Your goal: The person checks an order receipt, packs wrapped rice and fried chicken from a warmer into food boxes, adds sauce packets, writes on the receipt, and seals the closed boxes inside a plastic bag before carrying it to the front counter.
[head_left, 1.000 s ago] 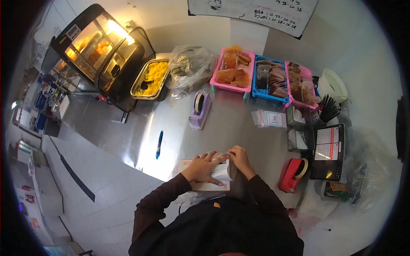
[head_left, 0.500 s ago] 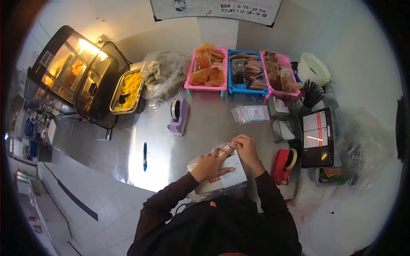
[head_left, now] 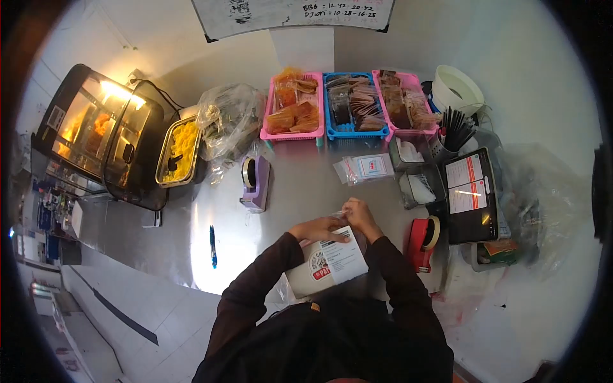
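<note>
A white food box (head_left: 305, 281) with a red and black printed logo lies at the counter's near edge, close to my body. A printed paper slip (head_left: 345, 260) covers its right part. Clear plastic of a bag (head_left: 285, 288) shows around the box and bunches up at its far side. My left hand (head_left: 317, 228) reaches across the far edge of the box, fingers closed around the bunched plastic. Beside it, my right hand (head_left: 361, 217) is closed, pinching the bag's plastic at the box's far right corner.
A purple tape dispenser (head_left: 257, 185) and a blue pen (head_left: 213, 246) lie to the left. To the right stand a red tape dispenser (head_left: 421, 246) and a tablet (head_left: 471, 198). Baskets of sachets (head_left: 294, 134) line the back, near a lit food warmer (head_left: 96, 137).
My left hand has slid from the top of the box to its far edge, uncovering the logo. My right hand stays at the bag's plastic. The whole view has shifted slightly.
</note>
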`<action>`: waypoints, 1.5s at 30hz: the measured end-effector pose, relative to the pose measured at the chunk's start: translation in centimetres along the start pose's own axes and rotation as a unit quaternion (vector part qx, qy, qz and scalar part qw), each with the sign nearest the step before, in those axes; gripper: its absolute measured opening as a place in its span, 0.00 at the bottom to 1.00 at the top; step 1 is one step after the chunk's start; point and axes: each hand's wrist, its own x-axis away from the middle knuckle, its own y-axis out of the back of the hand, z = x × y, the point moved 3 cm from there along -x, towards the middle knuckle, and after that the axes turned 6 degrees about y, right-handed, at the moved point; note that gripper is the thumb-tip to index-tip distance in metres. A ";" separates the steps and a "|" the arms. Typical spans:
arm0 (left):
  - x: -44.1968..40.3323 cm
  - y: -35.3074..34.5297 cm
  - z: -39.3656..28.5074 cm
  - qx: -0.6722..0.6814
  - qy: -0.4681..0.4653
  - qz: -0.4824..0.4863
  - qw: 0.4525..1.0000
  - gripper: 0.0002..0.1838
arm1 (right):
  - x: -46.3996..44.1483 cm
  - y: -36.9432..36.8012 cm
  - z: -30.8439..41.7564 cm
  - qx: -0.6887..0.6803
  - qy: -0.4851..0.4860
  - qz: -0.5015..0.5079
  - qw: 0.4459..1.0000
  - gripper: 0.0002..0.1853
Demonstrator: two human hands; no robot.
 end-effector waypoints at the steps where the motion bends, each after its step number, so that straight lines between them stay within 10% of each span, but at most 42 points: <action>1: -1.3 -0.4 2.5 -0.125 0.022 -0.015 0.992 0.38 | -0.3 0.8 1.2 -0.023 -0.022 -0.020 0.999 0.06; 8: 1.4 -1.5 -1.9 -0.335 0.080 -0.048 0.938 0.38 | -0.6 2.9 5.2 -0.092 0.002 -0.134 0.987 0.08; 11: -0.2 -2.7 3.1 -0.299 -0.005 -0.226 0.927 0.35 | -0.1 3.1 4.9 -0.098 -0.014 -0.105 0.990 0.11; 14: -0.8 -1.5 4.9 0.170 -0.018 -0.217 0.961 0.27 | 1.5 4.0 4.8 -0.049 -0.027 -0.018 0.998 0.19; 18: -1.3 0.2 8.1 -0.179 -0.057 -0.398 0.898 0.14 | 4.7 6.6 4.9 -0.009 -0.078 0.043 0.996 0.32; 21: -2.3 -0.3 9.2 -0.098 0.128 -0.287 0.944 0.16 | 8.4 4.7 4.4 -0.061 -0.108 0.027 0.992 0.37; 30: -1.4 -2.0 7.0 0.256 0.040 -0.159 0.953 0.21 | 14.1 6.6 7.8 -0.023 -0.115 0.003 0.993 0.23; 33: -2.1 -2.0 6.6 0.227 0.065 -0.060 0.970 0.19 | 14.3 5.9 8.4 0.049 -0.113 0.010 0.992 0.14; 36: -3.2 -2.5 7.1 -0.035 0.055 -0.099 0.993 0.21 | 14.1 5.9 9.5 0.095 -0.114 0.004 0.989 0.10; 42: -2.2 -2.1 5.7 -0.127 -0.039 -0.275 0.952 0.23 | 15.1 5.6 10.4 0.134 -0.146 0.024 0.980 0.10; 45: -4.1 -1.6 7.3 -0.182 0.045 -0.093 0.978 0.24 | 15.2 5.9 10.4 0.123 -0.145 -0.044 0.981 0.12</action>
